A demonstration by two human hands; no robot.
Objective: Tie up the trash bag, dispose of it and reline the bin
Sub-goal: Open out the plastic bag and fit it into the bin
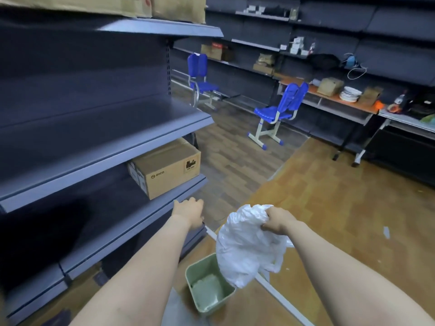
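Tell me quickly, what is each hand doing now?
Left hand: touches the dark grey metal shelf, grip unclear.
Right hand: grips the crumpled white plastic bag.

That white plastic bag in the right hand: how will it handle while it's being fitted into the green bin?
The white plastic bag looks floppy: it hangs crumpled and shapeless below the right hand. It is probably very light, since it billows rather than hanging straight. The thin film may slip, so the fingers bunching its top edge seem wise. The green bin below is open.

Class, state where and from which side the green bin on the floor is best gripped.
Grip the bin by its near rim, coming from above: it stands upright with its mouth open, and the white bag hangs over its far corner.
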